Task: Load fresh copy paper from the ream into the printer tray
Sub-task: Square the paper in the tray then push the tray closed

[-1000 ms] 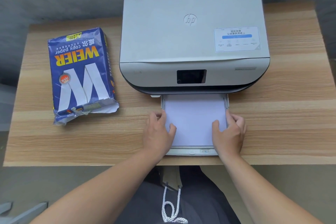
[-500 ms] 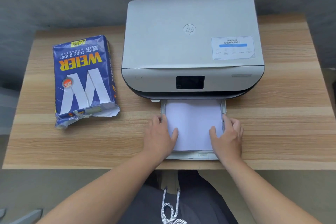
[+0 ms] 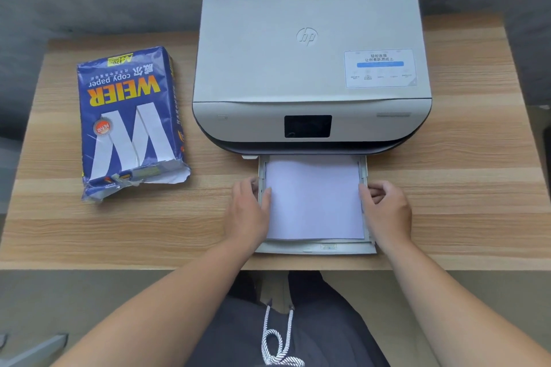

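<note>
A white printer (image 3: 310, 68) stands at the back of the wooden desk (image 3: 462, 202). Its paper tray (image 3: 316, 248) is pulled out toward me, and a stack of white paper (image 3: 314, 197) lies flat in it. My left hand (image 3: 247, 211) rests at the tray's left side with its thumb on the paper's left edge. My right hand (image 3: 387, 208) sits at the tray's right side, fingers curled against the paper's right edge. The opened blue ream (image 3: 131, 122) lies on the desk to the left of the printer.
The desk's front edge runs just under the tray's front lip. A grey wall stands behind the desk. My lap with a white drawstring (image 3: 277, 337) is below the desk edge.
Both hands have slid outward from on top of the paper to the tray's sides. The paper stack now lies uncovered in the tray. The camera view has shifted slightly.
</note>
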